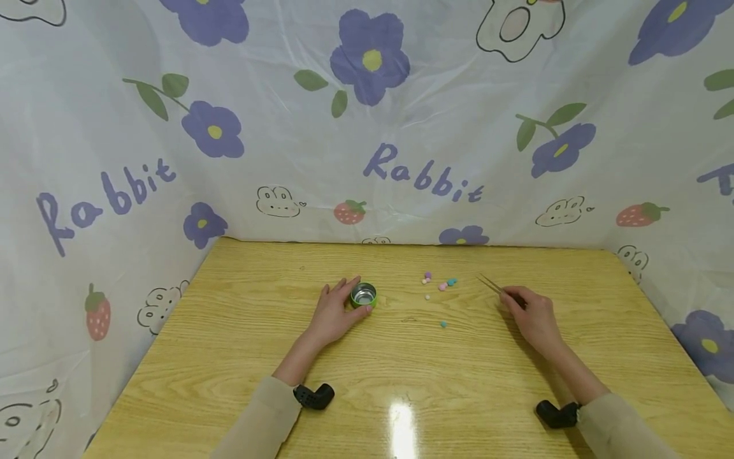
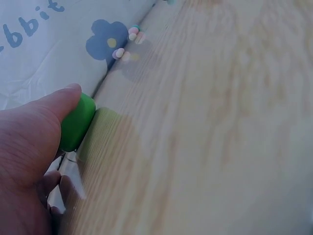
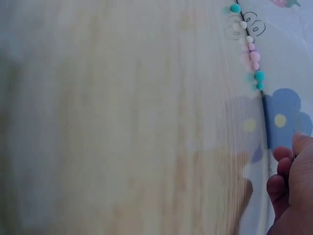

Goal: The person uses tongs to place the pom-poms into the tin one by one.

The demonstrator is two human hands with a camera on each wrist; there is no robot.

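My left hand (image 1: 332, 313) holds a small round green tin (image 1: 373, 302) on the table, thumb on the near side and fingers around the far side. Its shiny silver inside faces up. In the left wrist view the thumb presses the green wall (image 2: 78, 122). My right hand (image 1: 533, 317) pinches thin metal tweezers (image 1: 490, 284), whose tips point left toward several small coloured balls. Among these are a purple ball (image 1: 427, 275), a pink ball (image 1: 442, 287), a teal ball (image 1: 452, 281), a white ball (image 1: 427, 298) and a blue ball (image 1: 443, 324) nearer me. The tweezers are hidden in the right wrist view.
The wood-grain table (image 1: 355, 382) reaches back to a white curtain (image 1: 309, 153) printed with flowers, rabbits and strawberries, which also hangs at both sides. A black wrist device (image 1: 314, 396) is on the left wrist, another black device (image 1: 556, 414) on the right.
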